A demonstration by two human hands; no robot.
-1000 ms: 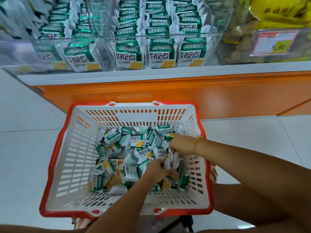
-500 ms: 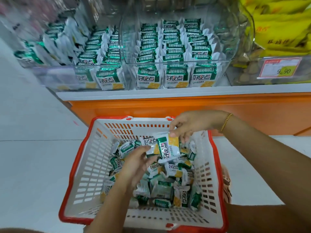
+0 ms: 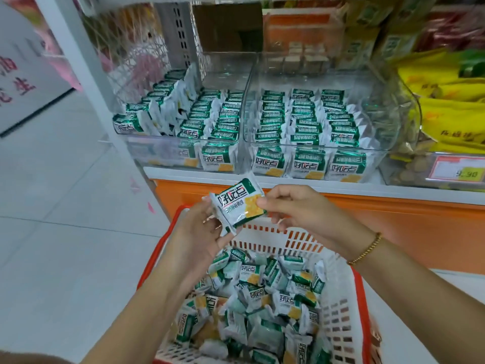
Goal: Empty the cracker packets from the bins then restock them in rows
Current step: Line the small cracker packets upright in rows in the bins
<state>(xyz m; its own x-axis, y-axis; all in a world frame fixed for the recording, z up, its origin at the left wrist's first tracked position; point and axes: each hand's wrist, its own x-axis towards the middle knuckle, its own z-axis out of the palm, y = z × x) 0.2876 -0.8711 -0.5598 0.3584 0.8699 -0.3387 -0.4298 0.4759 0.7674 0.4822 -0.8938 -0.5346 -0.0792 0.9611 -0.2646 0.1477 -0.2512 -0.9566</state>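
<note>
Your left hand (image 3: 199, 232) and right hand (image 3: 296, 214) each pinch one edge of cracker packet (image 3: 237, 203), above far rim of shopping basket (image 3: 363, 298); turn label forward; stand it upright in left clear bin (image 3: 154, 155), front-left corner, where row looks short; grip lightly, crackers likely brittle.

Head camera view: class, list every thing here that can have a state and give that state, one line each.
held packet: sealed, tilted, above the basket.
left hand: grips its left end.
right hand: pinches its right edge.
basket: part-filled.
loose packets: jumbled heap in it.
right bin: stocked in three neat rows.
left bin: stocked in rows, gap front left.
</note>
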